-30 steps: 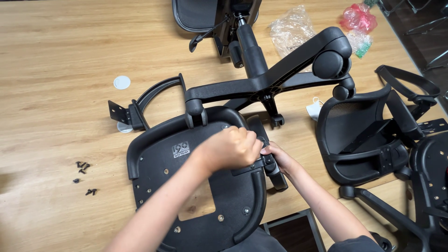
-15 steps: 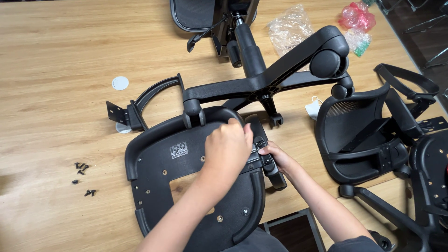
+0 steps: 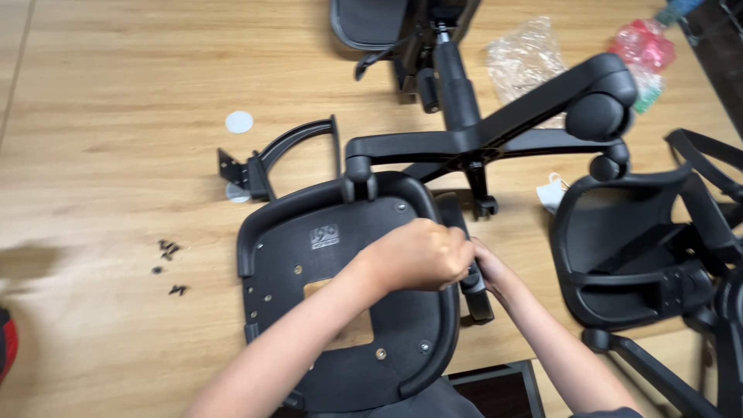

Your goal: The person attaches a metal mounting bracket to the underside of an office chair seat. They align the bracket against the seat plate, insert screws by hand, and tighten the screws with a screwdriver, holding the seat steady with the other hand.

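Left hand point(image 3: 422, 255): fist closed on the armrest point(image 3: 468, 271), frame centre.
Right hand point(image 3: 491, 272): gripping the armrest beside the seat point(image 3: 309, 271).
Screws point(image 3: 169, 259): left.

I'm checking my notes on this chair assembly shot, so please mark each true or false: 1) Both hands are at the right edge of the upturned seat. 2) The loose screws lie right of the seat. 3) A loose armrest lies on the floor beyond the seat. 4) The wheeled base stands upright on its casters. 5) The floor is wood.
1) True: the left hand and right hand meet at the right edge of the seat, on a black part there.
2) False: the screws lie to its left.
3) True: the armrest lies beyond it.
4) False: the base lies tipped on its side.
5) True: the floor is wood.
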